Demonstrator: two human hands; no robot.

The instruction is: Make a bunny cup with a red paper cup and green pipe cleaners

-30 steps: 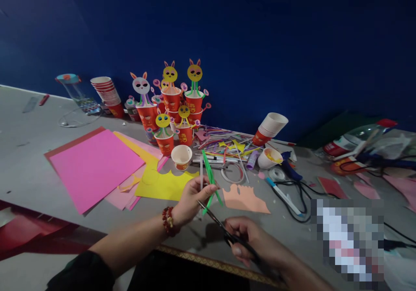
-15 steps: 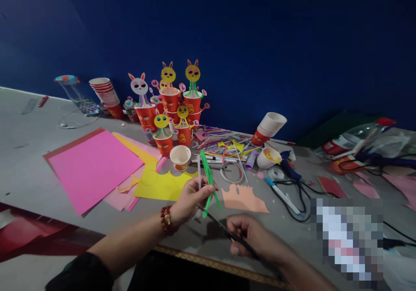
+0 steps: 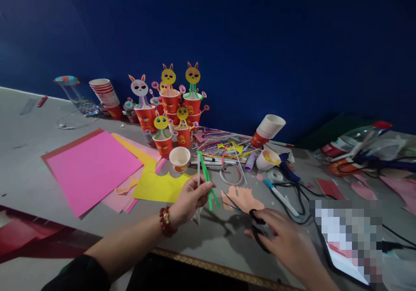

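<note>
Scissors (image 3: 241,211) have shifted right since the earlier frame: formerly reaching to the left hand (image 3: 195,198), now over the peach paper (image 3: 243,199), clear of the green strips (image 3: 205,169). Right hand (image 3: 281,234) curled around the handles, blades parted. Left hand pinches strips and a pale straw (image 3: 199,167) between thumb and fingers, above the near table (image 3: 39,122). Strips probably light, bendy, easily creased (exact material unclear); a gentle mid-length pinch should suit. Long axis runs away from the wearer, far ends leaning slightly left, near ends splayed apart.
</note>
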